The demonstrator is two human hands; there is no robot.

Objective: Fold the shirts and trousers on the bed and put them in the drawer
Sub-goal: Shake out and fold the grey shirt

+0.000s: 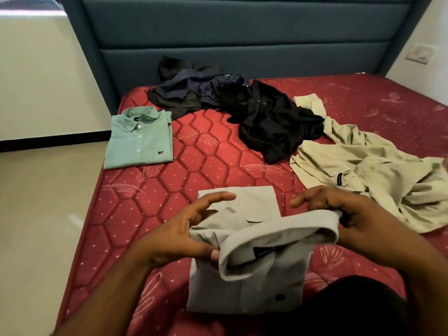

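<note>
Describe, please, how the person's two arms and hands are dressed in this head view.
Both forearms are bare up to the frame edge, with no sleeve in view. The left hand and right hand wear no gloves, and no rings, watch or bracelet can be seen.

Your red bed (206,151) carries a folded green shirt (140,139), dark clothes (242,110), a beige shirt (363,170) and the grey shirt (252,284).
</note>
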